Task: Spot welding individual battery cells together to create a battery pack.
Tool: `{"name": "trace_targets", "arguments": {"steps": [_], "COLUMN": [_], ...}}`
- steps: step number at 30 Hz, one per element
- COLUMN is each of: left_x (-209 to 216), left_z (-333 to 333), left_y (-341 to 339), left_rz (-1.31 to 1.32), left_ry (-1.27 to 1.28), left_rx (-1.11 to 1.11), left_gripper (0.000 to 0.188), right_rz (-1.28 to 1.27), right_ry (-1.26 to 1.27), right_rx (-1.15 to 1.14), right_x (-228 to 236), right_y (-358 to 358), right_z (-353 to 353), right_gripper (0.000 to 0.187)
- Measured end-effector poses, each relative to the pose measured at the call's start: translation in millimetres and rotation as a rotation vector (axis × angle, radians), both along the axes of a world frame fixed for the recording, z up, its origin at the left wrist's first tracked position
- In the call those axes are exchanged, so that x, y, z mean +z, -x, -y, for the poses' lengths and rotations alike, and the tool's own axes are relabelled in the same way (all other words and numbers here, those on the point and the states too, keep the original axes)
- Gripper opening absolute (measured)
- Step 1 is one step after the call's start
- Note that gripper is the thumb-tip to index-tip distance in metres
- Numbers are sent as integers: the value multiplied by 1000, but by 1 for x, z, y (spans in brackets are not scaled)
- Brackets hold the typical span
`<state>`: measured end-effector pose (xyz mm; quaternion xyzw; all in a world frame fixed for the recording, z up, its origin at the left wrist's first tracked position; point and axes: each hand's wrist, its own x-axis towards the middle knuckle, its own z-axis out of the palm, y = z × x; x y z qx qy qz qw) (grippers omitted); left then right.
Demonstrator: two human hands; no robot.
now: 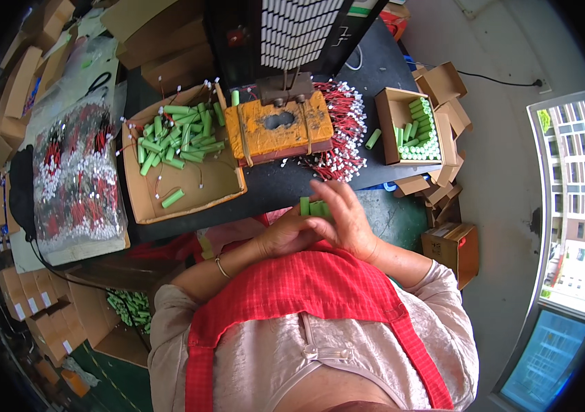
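In front of my apron, a few green cylindrical battery cells sit between my two hands at the table's near edge. My left hand is curled around them from the left and below. My right hand closes over them from the right, its fingers long and bent across their tops. The lower parts of the cells are hidden by my palms and fingers. Just beyond stands a machine with a worn orange block, strapped with bands, under a dark metal head.
Left of the block, a shallow cardboard tray holds green cells with wires. Red-wired white connectors pile up on its right. Farther right, a cardboard box holds upright cells, with a loose cell beside it. Bagged wire leads lie far left.
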<state>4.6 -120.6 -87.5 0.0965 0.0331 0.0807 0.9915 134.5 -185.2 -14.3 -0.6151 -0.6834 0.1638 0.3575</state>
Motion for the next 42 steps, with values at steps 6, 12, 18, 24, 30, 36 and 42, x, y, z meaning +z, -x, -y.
{"name": "trace_targets", "arguments": {"steps": [6, 12, 18, 24, 30, 36, 42], "left_x": [-1, 8, 7, 28, 52, 88, 91], "left_z": [-5, -8, -11, -14, -35, -69, -75], "left_y": [-1, -2, -2, 0, 4, 7, -1], "left_rz": [-281, -391, -397, -490, -455, -417, -447], "left_ry": [51, -149, -293, -427, -453, -421, -375], "left_rx": [-33, -71, -89, 43, 255, 519, 573], "left_gripper": [35, 30, 23, 22, 25, 30, 27], "right_rz": [-47, 154, 588, 808, 24, -633, -671], "right_ry": [-75, -85, -123, -36, 100, 121, 291], "right_rx": [-226, -261, -46, 29, -414, -145, 66], "right_x": [6, -11, -16, -1, 52, 32, 7], "right_y": [-38, -104, -119, -132, -135, -88, -53], "right_z": [-11, -46, -93, -111, -75, -40, -21], "right_gripper": [25, 13, 24, 8, 13, 9, 9]}}
